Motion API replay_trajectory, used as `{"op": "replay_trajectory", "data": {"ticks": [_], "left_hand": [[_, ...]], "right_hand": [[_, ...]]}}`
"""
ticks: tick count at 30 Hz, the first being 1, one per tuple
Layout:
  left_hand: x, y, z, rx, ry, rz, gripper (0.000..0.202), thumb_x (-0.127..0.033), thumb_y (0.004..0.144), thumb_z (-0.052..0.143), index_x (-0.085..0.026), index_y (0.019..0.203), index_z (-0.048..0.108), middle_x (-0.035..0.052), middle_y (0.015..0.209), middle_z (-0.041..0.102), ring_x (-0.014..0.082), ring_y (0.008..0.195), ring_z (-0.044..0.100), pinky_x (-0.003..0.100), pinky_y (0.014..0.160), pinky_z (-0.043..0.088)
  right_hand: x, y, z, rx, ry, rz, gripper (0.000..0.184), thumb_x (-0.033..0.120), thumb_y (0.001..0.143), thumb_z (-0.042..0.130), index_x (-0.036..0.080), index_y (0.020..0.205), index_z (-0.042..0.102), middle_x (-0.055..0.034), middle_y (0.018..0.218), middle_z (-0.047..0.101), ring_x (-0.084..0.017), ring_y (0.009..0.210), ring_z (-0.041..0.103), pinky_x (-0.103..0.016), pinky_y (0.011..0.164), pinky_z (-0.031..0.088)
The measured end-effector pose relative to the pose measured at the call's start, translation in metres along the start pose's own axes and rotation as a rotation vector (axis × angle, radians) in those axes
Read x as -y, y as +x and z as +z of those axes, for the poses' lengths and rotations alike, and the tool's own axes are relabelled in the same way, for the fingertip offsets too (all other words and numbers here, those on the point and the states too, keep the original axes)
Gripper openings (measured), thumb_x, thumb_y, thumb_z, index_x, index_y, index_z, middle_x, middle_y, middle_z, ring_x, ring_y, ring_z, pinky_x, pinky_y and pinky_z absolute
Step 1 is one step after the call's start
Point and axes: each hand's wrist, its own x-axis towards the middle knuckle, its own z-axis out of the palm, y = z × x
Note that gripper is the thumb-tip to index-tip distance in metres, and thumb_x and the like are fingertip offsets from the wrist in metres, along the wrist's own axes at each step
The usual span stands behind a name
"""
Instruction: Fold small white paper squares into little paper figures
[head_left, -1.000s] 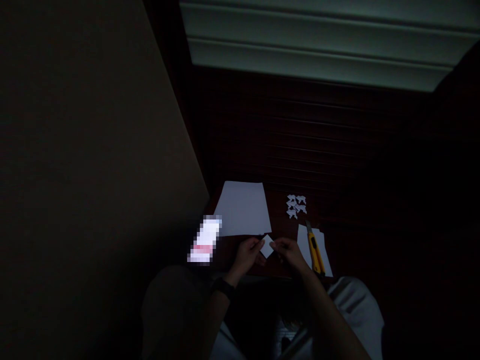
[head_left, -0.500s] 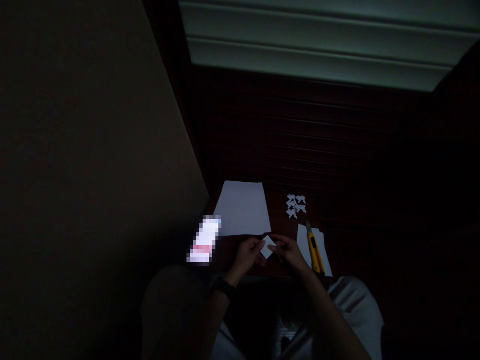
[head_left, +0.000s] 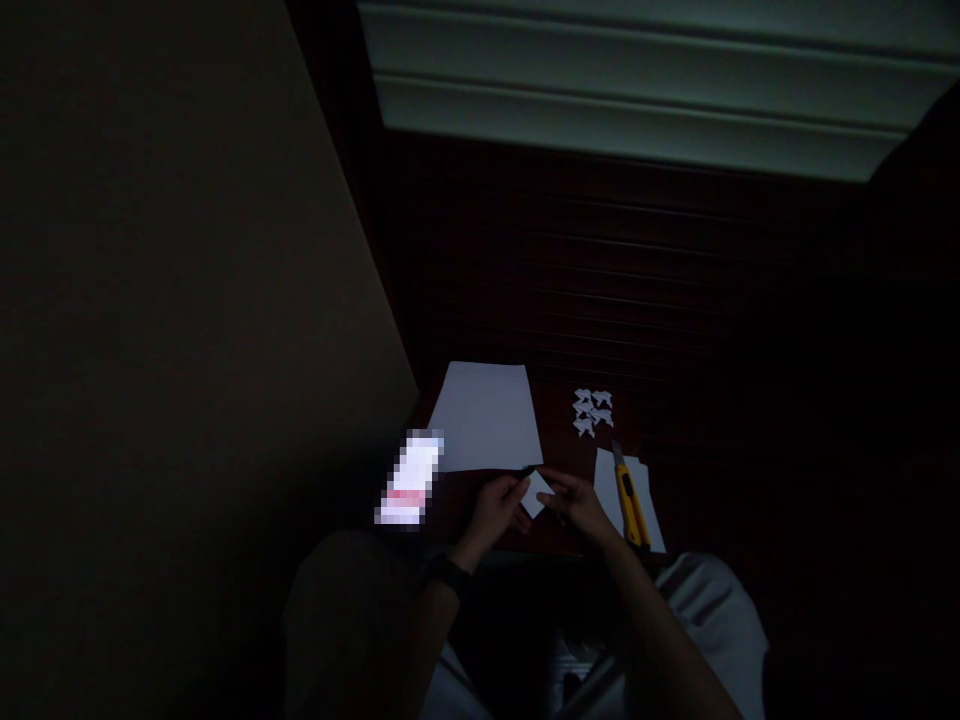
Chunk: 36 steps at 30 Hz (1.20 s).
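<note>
A small white square of paper [head_left: 535,494], turned corner-up like a diamond, is held between both hands above the near part of the dark table [head_left: 457,505]. My left hand [head_left: 496,508] pinches its left side, thumb on top. On its right side, my right hand [head_left: 577,502] grips it with the thumb over the face. The fingers beneath the paper are partly hidden. Whether it has folded layers is too dark to tell.
A large stack of white paper [head_left: 487,418] lies behind my hands. Several small folded paper shapes [head_left: 591,412] sit at the back right. A yellow utility knife [head_left: 631,500], blade out, rests on smaller white sheets [head_left: 609,492]. A blurred, lit phone-like screen [head_left: 411,478] is at left.
</note>
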Motion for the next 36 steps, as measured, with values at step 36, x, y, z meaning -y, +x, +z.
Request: {"op": "replay_trajectory", "data": {"ticks": [36], "left_hand": [[-0.017, -0.009, -0.005, 0.061, -0.158, -0.064, 0.044, -0.041, 0.068, 0.061, -0.012, 0.1, 0.053, 0.0064, 0.071, 0.063, 0.0159, 0.051, 0.061, 0.028, 0.047, 0.051]], "right_hand": [[-0.005, 0.003, -0.003, -0.081, 0.047, 0.06, 0.038, 0.039, 0.062, 0.068, 0.012, 0.089, 0.067, 0.0015, 0.052, 0.055, -0.007, 0.038, 0.039, -0.018, 0.034, 0.03]]}}
